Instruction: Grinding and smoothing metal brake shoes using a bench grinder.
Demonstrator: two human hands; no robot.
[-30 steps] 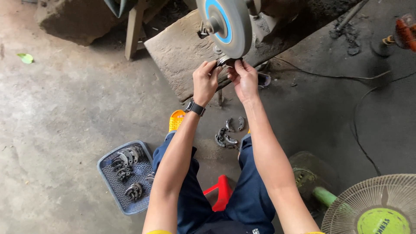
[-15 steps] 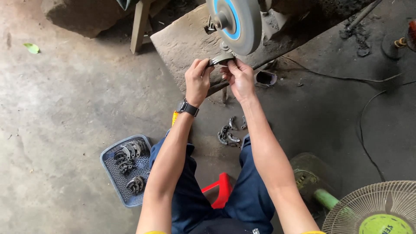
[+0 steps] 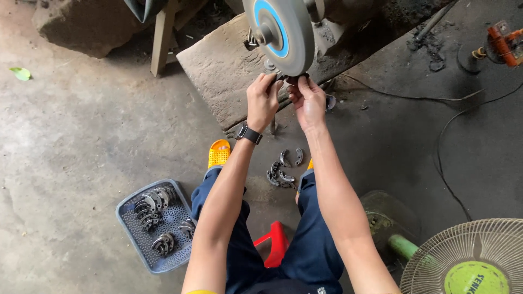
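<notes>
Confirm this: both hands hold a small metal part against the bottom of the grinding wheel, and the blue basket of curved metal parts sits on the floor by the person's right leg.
Wrong side. The head view shows the blue basket by the left leg. Both the left hand and the right hand do hold the part under the grinding wheel.

Grey concrete floor [image 3: 81, 141], stone slab [image 3: 218, 71], fan [image 3: 468, 261] bottom rt.

I see a matt grey grinding wheel [image 3: 283, 32] at top centre, dull metal curved parts [image 3: 283, 171] on rough concrete floor [image 3: 81, 136], and a perforated blue-grey plastic basket [image 3: 131, 228] at lower left.
</notes>
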